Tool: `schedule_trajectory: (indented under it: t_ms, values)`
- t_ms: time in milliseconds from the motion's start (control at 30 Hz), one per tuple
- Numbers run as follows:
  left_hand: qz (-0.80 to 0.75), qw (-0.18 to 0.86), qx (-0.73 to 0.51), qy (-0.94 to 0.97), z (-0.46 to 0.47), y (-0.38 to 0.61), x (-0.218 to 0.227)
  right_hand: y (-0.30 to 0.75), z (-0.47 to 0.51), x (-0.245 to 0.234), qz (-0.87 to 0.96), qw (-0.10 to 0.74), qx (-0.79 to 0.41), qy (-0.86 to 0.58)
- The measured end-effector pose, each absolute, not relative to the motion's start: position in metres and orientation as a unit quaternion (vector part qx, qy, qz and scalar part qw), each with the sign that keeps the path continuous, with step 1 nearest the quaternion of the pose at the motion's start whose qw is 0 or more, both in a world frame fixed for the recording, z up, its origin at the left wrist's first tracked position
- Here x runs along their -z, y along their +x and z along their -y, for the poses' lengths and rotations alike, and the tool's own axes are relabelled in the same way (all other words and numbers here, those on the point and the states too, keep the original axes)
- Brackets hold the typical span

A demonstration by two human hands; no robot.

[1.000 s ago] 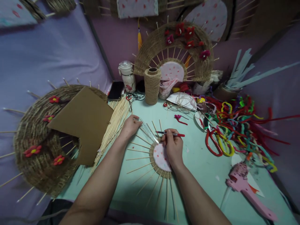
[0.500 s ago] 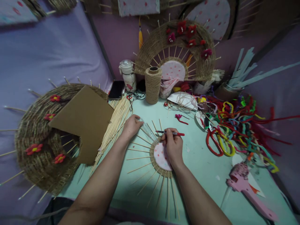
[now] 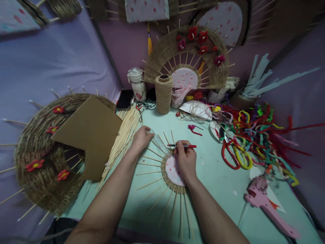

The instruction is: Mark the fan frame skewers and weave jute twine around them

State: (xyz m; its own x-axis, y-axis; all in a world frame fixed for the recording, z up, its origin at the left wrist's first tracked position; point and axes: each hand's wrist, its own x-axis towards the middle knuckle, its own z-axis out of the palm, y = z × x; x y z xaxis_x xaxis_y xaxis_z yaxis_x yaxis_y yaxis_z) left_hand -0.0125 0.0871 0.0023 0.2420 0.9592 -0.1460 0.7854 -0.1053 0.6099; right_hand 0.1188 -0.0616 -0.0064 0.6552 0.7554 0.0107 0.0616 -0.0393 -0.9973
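Note:
My left hand pinches the far end of a clear ruler. The ruler lies along one of the thin sticks that fan out from a small woven half-round piece with a pink-spotted white centre. My right hand grips a red pen, held level with its dark tip pointing left, near the ruler's lower end. The side of this hand rests over the right part of the woven piece and hides it. Bare sticks spread left and toward me on the pale green tabletop.
Left are a large woven fan, cardboard and loose sticks. Behind stand a twine spool, a bottle and a flowered fan. Scissors, pipe cleaners and a pink glue gun lie right.
The view has shifted slightly. Both hands keep their grips on the ruler and pen, and the pen tip sits a little closer to the ruler.

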Motion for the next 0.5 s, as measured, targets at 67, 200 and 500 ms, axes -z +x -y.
schedule_trajectory:
  t_ms: [67, 200, 500]
  values:
    - [-0.6, 0.298, -0.14, 0.73, -0.0873, -0.0125, -0.0014, 0.1192, 0.0617, 0.0066, 0.307, 0.619, -0.277, -0.668]
    - [-0.597, 0.29, -0.146, 0.733, -0.0869, -0.0123, -0.0006, 0.1196, 0.061, 0.0078, 0.312, 0.614, -0.273, -0.672]
    - [-0.598, 0.289, -0.148, 0.733, -0.0851, -0.0117, -0.003, 0.1239, 0.0555, 0.0122, 0.312, 0.613, -0.292, -0.665]
